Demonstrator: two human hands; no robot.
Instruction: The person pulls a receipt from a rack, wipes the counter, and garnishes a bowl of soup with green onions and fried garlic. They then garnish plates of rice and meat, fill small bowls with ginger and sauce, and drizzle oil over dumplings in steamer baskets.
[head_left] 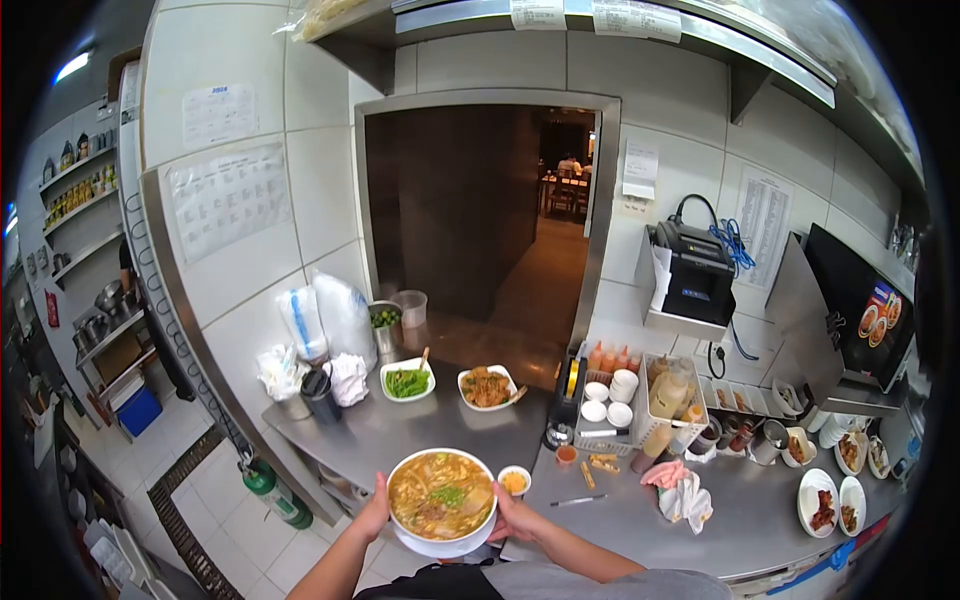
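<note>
Both my hands carry a white bowl of noodle soup [441, 495] with orange broth and green herbs on top. My left hand [374, 509] cups the bowl's left side and my right hand [517, 517] cups its right side. The bowl is held just in front of the steel counter [420, 430]. A small cup of orange sauce [514, 481] stands on the counter right beside the bowl. Farther back sit a white dish of green vegetables [407, 380] and a white dish of fried food [487, 387].
A serving hatch [480, 220] opens into a dining room. A wire basket [640, 400] holds small bowls and sauce bottles. A receipt printer [695, 275] sits on a shelf. Plates of food [835, 498] lie at right. A pink cloth [672, 480] and a pen [577, 500] are close by.
</note>
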